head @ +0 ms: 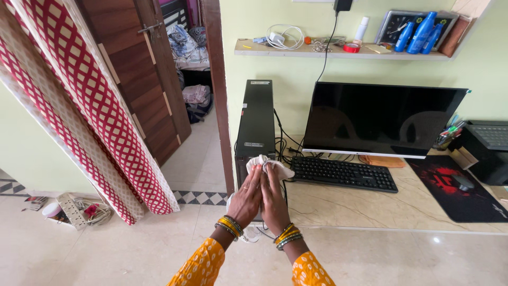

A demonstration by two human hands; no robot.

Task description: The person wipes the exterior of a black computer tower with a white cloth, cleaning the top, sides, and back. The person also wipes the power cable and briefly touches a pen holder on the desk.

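Note:
A white cloth (264, 161) lies pressed against the front face of a black computer tower (256, 114) that stands at the left end of a marble desk (370, 204). My left hand (246, 200) lies flat on the tower's front, fingers on the cloth's lower left edge. My right hand (274, 198) presses on the cloth right beside it, fingers together. Both wrists carry gold and green bangles, and both sleeves are orange with a white pattern.
A black monitor (380, 119) and black keyboard (343, 173) sit to the right, then a mouse (464, 182) on a dark pad and a printer (487, 148). A shelf (338, 51) above holds bottles and a clock. Left: wooden door, red curtain (100, 116), power strip (71, 210) on the floor.

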